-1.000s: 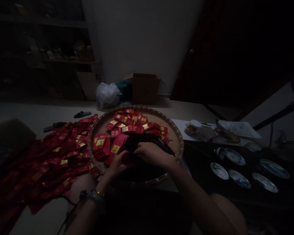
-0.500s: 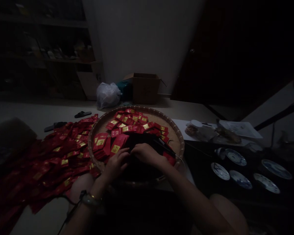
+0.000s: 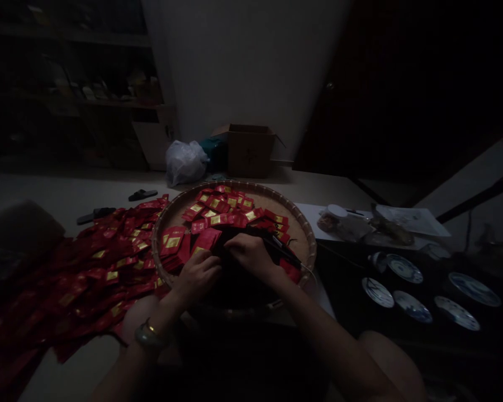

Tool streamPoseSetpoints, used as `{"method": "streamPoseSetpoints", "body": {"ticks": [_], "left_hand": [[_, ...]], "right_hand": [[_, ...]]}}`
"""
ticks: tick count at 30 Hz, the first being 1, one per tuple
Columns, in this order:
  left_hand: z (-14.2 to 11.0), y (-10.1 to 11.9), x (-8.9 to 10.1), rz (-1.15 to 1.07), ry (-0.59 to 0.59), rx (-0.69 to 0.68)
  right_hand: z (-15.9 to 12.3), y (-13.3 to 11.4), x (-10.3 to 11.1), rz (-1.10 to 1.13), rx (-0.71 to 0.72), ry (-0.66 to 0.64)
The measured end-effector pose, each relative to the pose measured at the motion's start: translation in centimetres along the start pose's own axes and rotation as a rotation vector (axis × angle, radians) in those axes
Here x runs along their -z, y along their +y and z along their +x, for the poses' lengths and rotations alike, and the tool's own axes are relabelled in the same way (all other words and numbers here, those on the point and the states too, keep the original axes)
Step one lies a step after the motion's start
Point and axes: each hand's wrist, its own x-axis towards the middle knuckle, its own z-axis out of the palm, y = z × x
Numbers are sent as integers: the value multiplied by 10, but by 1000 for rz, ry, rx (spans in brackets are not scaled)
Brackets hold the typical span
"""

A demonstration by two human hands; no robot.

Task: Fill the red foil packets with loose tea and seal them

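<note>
A round woven basket tray (image 3: 304,237) rests in front of me in dim light, holding several red packets (image 3: 218,212) with gold labels. My left hand (image 3: 197,276) and my right hand (image 3: 251,254) meet over a dark mass (image 3: 235,282) in the near part of the tray. Both hands have fingers curled and pinched together on something I cannot make out. A stack of red packets (image 3: 174,245) stands just left of my left hand. A bracelet (image 3: 148,335) circles my left wrist.
A large heap of red packets (image 3: 88,273) spreads over the floor to the left. Blue-and-white saucers (image 3: 411,296) lie on a dark surface at the right, behind them papers and a plastic bag (image 3: 360,223). A cardboard box (image 3: 247,148) and a white bag (image 3: 184,162) stand by the wall.
Both hands have shifted a little farther into the tray, toward the red packets. My left forearm has turned so the bracelet shows more plainly.
</note>
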Motion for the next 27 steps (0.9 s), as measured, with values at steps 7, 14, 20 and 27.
{"method": "streamPoseSetpoints", "body": {"ticks": [7,14,20,27], "left_hand": [[-1,-8,1,-276,-81,160],[2,-1,11,-371,-141,214],[0,1,14,-333,-191,217],[-1,-1,17,-327,-208,205]], "right_hand": [[-9,1,-5,-137,8,-389],[-8,-1,7,61,58,-380],[-23,26,-7,187,91,-187],[-36,54,-23,-137,-202,-526]]}}
